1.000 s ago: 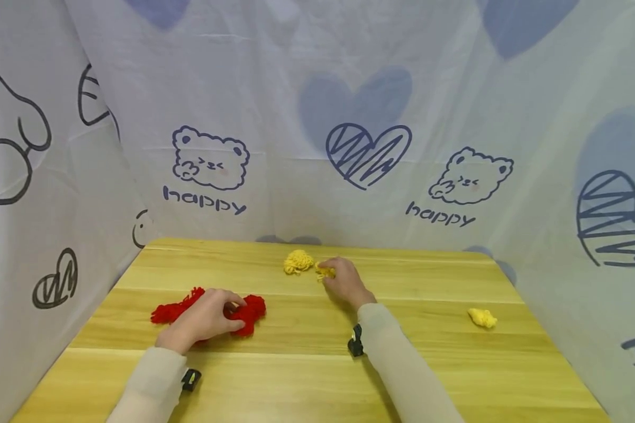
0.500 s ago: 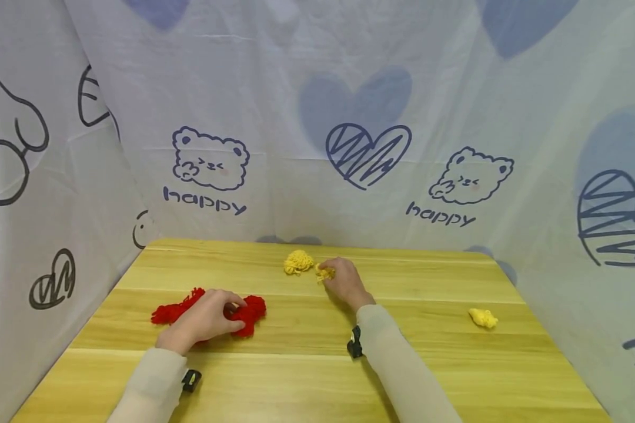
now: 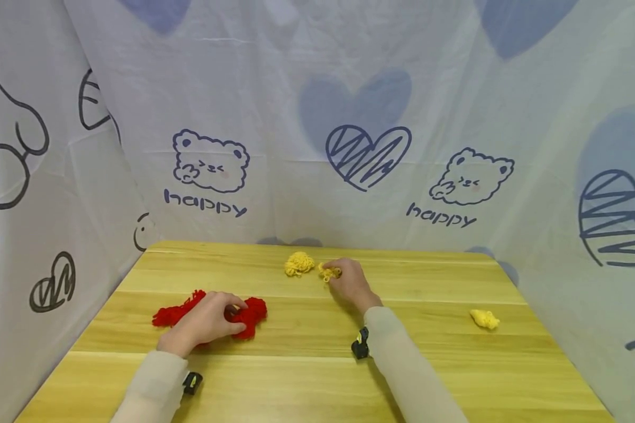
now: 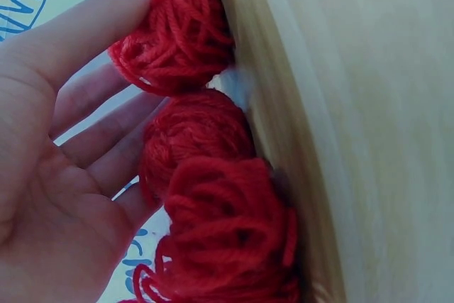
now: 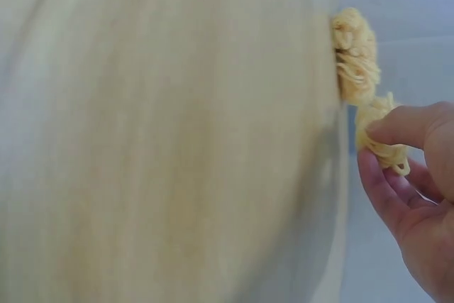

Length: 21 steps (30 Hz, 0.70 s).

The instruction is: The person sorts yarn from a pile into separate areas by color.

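My right hand (image 3: 352, 284) pinches a small bundle of yellow yarn (image 5: 379, 136) between thumb and fingers near the table's far edge. Just left of it sits a larger yellow yarn ball (image 3: 298, 264). On the left side, my left hand (image 3: 206, 319) has its thumb and fingers around a red yarn ball (image 4: 174, 30), the thumb tip against its strands. More red yarn (image 4: 230, 228) lies in a row beside the palm in the left wrist view. In the head view, part of this red yarn (image 3: 177, 311) is hidden behind the hand.
A third yellow yarn bundle (image 3: 484, 319) lies apart on the right of the wooden table (image 3: 296, 388). White printed cloth (image 3: 286, 194) hangs behind the table and along both sides.
My right hand has shifted slightly right with the small yellow bundle, and more of that yarn shows past the fingers. The left hand keeps its place on the red yarn.
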Available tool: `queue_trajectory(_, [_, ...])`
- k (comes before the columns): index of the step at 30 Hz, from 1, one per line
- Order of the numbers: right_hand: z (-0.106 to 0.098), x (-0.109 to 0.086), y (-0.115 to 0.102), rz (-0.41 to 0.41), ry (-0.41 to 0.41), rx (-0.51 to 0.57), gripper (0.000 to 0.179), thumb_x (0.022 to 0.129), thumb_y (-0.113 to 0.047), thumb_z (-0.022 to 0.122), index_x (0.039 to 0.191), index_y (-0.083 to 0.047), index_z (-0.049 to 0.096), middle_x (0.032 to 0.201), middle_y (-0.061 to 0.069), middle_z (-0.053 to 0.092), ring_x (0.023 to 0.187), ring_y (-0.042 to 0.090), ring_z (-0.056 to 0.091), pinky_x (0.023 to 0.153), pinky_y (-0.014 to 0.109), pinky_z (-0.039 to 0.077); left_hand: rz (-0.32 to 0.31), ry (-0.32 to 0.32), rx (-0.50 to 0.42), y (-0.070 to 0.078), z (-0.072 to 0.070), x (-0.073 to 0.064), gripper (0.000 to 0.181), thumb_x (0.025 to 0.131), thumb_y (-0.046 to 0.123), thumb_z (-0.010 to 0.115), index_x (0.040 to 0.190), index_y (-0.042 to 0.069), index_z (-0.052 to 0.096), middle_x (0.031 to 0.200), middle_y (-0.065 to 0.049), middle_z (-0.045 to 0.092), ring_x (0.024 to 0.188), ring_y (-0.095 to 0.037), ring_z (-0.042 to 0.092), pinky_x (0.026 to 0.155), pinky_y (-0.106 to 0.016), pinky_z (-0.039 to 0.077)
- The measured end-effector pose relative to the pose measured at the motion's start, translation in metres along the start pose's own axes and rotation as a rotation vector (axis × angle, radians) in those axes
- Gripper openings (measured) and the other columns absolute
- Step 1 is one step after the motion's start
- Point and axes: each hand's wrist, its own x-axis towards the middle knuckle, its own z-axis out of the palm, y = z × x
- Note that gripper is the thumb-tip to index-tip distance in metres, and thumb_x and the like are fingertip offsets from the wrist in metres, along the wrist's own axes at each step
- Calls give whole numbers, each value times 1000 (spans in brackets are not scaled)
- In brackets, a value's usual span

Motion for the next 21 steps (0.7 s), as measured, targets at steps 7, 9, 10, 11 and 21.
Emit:
queue_trajectory(7, [-18, -10, -4, -18, -36, 68, 36, 87, 5, 71, 119, -10, 77, 125, 13, 73, 108, 32, 70, 90, 44, 61, 0, -1, -5, 0, 0, -1, 35, 83, 18, 87, 115, 7, 76, 113, -7, 76, 99, -19, 70, 94, -44, 60])
queue_trajectory(9, [-24, -13, -5, -37, -49, 72, 33, 87, 4, 73, 117, -10, 78, 123, 13, 74, 106, 31, 70, 89, 43, 61, -1, -1, -3, 0, 0, -1, 35, 83, 18, 86, 115, 7, 76, 113, -7, 76, 99, -19, 70, 94, -44, 60])
queue_trajectory(10, [-27, -14, -6, -46, -55, 75, 33, 87, 4, 73, 116, -10, 78, 123, 13, 74, 106, 31, 70, 89, 43, 61, -2, -1, -4, 1, 0, -1, 35, 83, 19, 86, 115, 7, 76, 113, -7, 76, 99, -19, 70, 94, -44, 60])
queue_trajectory(11, [-31, -16, -8, -55, -62, 72, 32, 87, 3, 74, 116, -10, 78, 123, 13, 74, 106, 31, 71, 89, 43, 61, -3, -1, -5, 1, 0, -1, 35, 83, 19, 86, 115, 7, 76, 113, -7, 76, 100, -19, 70, 94, -44, 60])
queue_trajectory(21, [-57, -37, -8, -151, -83, 118, 27, 89, 2, 75, 115, -6, 78, 120, 15, 75, 111, 34, 70, 94, 49, 60, 6, 3, -6, 2, -1, -1, 34, 83, 17, 86, 114, 7, 76, 112, -7, 76, 98, -20, 70, 93, -44, 61])
